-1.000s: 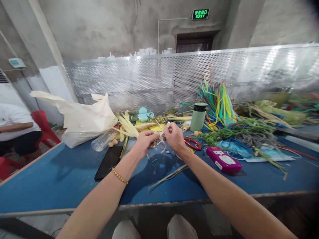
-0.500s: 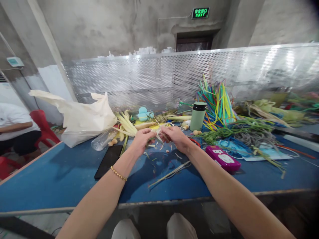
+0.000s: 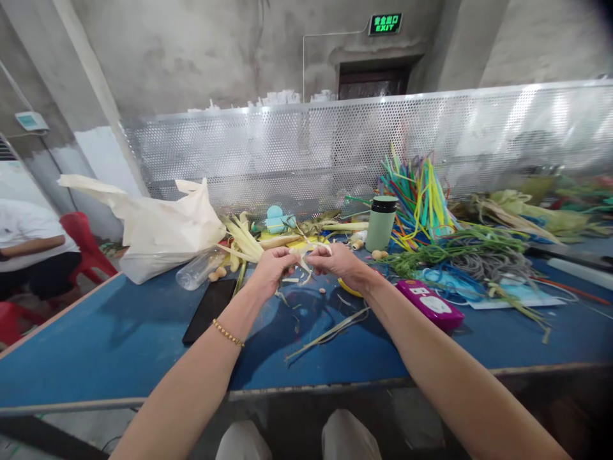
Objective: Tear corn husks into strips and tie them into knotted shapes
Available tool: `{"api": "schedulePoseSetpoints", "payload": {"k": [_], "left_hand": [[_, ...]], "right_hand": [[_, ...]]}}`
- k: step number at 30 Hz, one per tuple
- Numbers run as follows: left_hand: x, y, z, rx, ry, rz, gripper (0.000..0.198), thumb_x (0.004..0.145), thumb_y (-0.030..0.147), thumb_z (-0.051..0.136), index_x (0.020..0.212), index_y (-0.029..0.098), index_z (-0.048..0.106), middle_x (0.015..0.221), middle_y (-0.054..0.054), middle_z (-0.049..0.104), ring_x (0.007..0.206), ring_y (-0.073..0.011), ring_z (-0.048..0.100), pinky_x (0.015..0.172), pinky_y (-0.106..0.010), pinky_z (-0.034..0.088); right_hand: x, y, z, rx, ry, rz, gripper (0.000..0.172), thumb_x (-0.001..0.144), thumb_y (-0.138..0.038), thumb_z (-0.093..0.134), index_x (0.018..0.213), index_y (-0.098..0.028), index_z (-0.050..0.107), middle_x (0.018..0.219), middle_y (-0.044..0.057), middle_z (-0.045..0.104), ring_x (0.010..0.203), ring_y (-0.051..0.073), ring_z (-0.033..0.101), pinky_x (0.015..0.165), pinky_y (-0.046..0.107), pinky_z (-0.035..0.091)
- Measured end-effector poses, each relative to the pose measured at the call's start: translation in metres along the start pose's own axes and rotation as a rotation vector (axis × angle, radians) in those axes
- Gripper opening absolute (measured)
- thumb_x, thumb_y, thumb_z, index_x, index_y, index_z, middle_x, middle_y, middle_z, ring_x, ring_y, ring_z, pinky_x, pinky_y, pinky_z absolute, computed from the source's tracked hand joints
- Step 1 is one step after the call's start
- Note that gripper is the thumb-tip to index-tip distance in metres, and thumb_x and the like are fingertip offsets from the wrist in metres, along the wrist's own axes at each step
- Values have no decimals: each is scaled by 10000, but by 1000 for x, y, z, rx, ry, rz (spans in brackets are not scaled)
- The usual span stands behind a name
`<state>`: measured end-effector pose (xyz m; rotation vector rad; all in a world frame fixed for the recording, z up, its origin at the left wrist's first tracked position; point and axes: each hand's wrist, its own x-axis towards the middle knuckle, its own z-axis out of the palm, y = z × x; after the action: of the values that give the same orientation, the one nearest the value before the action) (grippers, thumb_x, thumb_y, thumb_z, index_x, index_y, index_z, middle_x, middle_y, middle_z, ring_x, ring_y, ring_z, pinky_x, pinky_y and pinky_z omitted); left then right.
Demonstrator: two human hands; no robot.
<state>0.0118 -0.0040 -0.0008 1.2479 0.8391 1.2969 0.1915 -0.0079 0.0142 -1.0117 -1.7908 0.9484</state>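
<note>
My left hand (image 3: 272,271) is closed in a pinch on a pale strip of corn husk (image 3: 304,260), above the middle of the table. My right hand (image 3: 339,262) pinches the same strip from the other side, its fingertips close to those of the left. Part of the strip is hidden by the fingers, and a thin end dangles below them. Beneath my right wrist a yellow curved thing (image 3: 349,289) shows in part; its kind is unclear. Behind my left hand lie more pale husks (image 3: 244,237).
On the blue table (image 3: 96,358) are a white bag (image 3: 167,220), a clear bottle (image 3: 192,273), a black tablet-like slab (image 3: 209,313), a green flask (image 3: 381,223), a purple box (image 3: 430,305) and colourful strips (image 3: 421,198). A seated person (image 3: 33,246) is at far left.
My hands have shifted slightly and turned on the husk strip, and a longer loose end now hangs between them. The yellow curved thing has come into view under my right wrist.
</note>
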Motion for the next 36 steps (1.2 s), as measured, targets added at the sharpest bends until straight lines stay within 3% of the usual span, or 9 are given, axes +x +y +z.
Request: {"api": "schedulePoseSetpoints", "payload": {"k": [9, 16, 19, 21, 26, 29, 32, 36], "left_hand": [[4, -4, -3, 65, 77, -25, 141, 550, 212, 724, 550, 140, 603, 534, 11, 544, 455, -56, 418, 469, -223, 278], [7, -4, -9, -4, 163, -16, 161, 539, 217, 715, 573, 144, 576, 535, 23, 531, 453, -57, 423, 447, -211, 264], [7, -5, -9, -9, 167, -1, 157, 539, 208, 713, 578, 140, 577, 545, 21, 529, 463, -58, 431, 451, -208, 276], [6, -5, -9, -5, 166, 3, 147, 544, 201, 707, 582, 133, 583, 547, 19, 522, 469, -59, 433, 453, -206, 278], [7, -6, -9, -81, 120, -37, 156, 574, 201, 690, 563, 139, 548, 523, 19, 488, 465, -64, 414, 446, -209, 278], [8, -5, -9, -105, 131, -56, 146, 573, 183, 679, 554, 141, 541, 513, 23, 479, 459, -61, 400, 443, -208, 276], [8, -5, -8, -96, 146, -63, 136, 559, 177, 679, 553, 137, 549, 518, 20, 493, 459, -59, 397, 448, -210, 278], [7, -4, -6, -28, 152, -37, 139, 529, 177, 683, 553, 142, 550, 512, 32, 481, 465, -58, 394, 458, -213, 262]], "right_hand": [[-3, -2, -4, 28, -60, 56, 397, 728, -466, 721, 546, -181, 512, 471, -26, 536, 455, 88, 438, 476, 240, 311], [-2, -2, -7, 121, -37, 71, 325, 718, -409, 737, 596, -168, 555, 520, -19, 556, 473, 88, 480, 471, 229, 341], [-1, -2, -4, 212, -22, 60, 219, 697, -326, 754, 741, -157, 622, 554, -31, 574, 483, 87, 492, 467, 220, 356], [-2, -3, -3, 302, -32, 59, 243, 681, -282, 764, 854, -154, 653, 580, -36, 594, 482, 84, 497, 468, 217, 372], [-3, -6, -4, 486, -117, 76, 210, 676, -247, 774, 853, -145, 724, 705, 16, 694, 548, 90, 573, 542, 225, 449], [-3, -6, -4, 500, -137, -8, 327, 657, -220, 796, 981, -184, 763, 889, 48, 761, 640, 111, 635, 643, 257, 505], [-2, -6, 0, 432, -58, -85, 371, 659, -293, 839, 1011, -199, 773, 948, 56, 770, 665, 117, 648, 677, 276, 518], [0, -6, 10, 318, 183, -86, 314, 717, -449, 790, 803, -149, 763, 707, 41, 717, 543, 106, 582, 537, 244, 452]]}}
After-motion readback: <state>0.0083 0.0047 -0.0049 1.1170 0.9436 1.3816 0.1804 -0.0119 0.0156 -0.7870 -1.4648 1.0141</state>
